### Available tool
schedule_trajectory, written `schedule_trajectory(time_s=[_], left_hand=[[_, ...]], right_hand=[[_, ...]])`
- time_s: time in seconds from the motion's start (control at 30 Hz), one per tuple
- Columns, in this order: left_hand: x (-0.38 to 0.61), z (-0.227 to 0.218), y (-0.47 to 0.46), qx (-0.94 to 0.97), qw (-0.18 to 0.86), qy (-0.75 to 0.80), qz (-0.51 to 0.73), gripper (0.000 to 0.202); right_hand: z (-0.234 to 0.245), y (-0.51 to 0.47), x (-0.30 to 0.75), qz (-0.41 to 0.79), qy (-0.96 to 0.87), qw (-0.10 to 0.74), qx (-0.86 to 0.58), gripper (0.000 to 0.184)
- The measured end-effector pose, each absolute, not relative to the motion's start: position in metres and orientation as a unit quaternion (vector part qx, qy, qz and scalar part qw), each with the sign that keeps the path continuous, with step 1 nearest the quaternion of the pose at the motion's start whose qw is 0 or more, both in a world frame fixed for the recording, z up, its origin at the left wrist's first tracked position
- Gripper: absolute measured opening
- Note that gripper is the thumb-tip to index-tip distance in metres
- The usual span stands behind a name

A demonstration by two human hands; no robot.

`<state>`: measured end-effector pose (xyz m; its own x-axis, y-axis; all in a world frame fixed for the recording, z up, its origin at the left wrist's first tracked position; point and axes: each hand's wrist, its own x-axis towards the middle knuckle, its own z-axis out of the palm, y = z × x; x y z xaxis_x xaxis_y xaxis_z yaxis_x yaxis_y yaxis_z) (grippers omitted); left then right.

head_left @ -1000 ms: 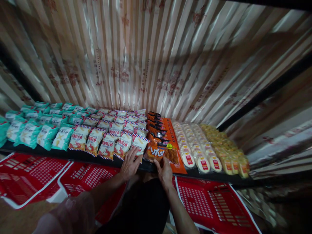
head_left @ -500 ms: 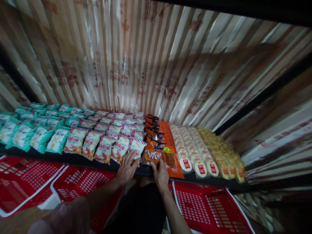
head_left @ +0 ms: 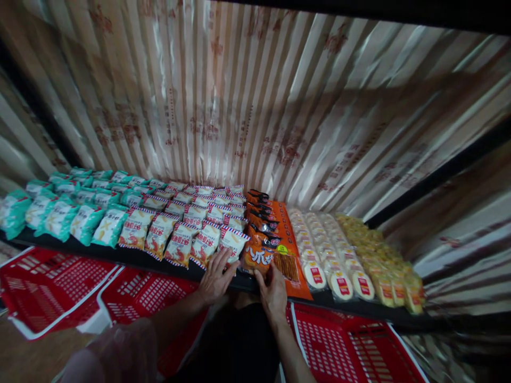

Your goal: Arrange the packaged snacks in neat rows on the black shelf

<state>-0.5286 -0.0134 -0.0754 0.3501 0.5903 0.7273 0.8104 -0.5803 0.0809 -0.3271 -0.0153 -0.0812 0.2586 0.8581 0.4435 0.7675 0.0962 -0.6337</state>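
Note:
My left hand (head_left: 217, 277) lies with its fingers stretched out over the lower part of a white shrimp snack bag (head_left: 232, 242), the rightmost in the front row. Beside it, my right hand (head_left: 273, 292) grips the bottom edge of an orange and black snack bag (head_left: 257, 254), thumb on the near side; some of its fingertips are hidden. That bag leans at the front of a row of similar bags. Just right of it, a flat orange packet (head_left: 286, 266) with brown sticks showing through lies on the shelf.
Teal snack bags (head_left: 82, 221) fill the left of the black shelf (head_left: 159, 264). Round white packaged crackers (head_left: 315, 275) and yellow packets (head_left: 385, 290) stand to the right. Red baskets (head_left: 59, 287) sit below the shelf edge. Striped sheeting (head_left: 223, 106) hangs behind.
The view has shifted a little, so the shelf goods appear further right. Both hands stay at the same bags, with little visible movement against them.

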Motion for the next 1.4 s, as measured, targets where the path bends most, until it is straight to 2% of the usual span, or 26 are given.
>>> schedule_trajectory(time_s=[0.43, 0.6, 0.73, 0.87, 1.07, 1.4], left_hand=[[-0.54, -0.074, -0.022, -0.824, 0.118, -0.416, -0.365, 0.043], [-0.548, -0.077, -0.033, -0.837, 0.103, -0.397, -0.362, 0.044], [-0.555, -0.088, -0.047, -0.831, 0.084, -0.401, -0.376, 0.042], [-0.562, -0.097, -0.059, -0.827, 0.085, -0.41, -0.376, 0.039], [-0.566, -0.087, -0.06, -0.813, 0.075, -0.446, -0.367, 0.037], [-0.589, -0.082, -0.054, -0.784, 0.085, -0.515, -0.337, 0.042]], right_hand=[[-0.077, -0.021, -0.324, 0.024, -0.638, 0.395, -0.661, 0.076], [-0.064, -0.029, -0.329, -0.03, -0.641, 0.412, -0.646, 0.067], [-0.052, -0.044, -0.339, -0.091, -0.667, 0.422, -0.608, 0.046], [-0.043, -0.056, -0.361, -0.071, -0.738, 0.409, -0.532, 0.035], [-0.042, -0.044, -0.397, -0.009, -0.803, 0.362, -0.473, 0.039], [-0.05, -0.035, -0.4, -0.022, -0.803, 0.371, -0.467, 0.038]])
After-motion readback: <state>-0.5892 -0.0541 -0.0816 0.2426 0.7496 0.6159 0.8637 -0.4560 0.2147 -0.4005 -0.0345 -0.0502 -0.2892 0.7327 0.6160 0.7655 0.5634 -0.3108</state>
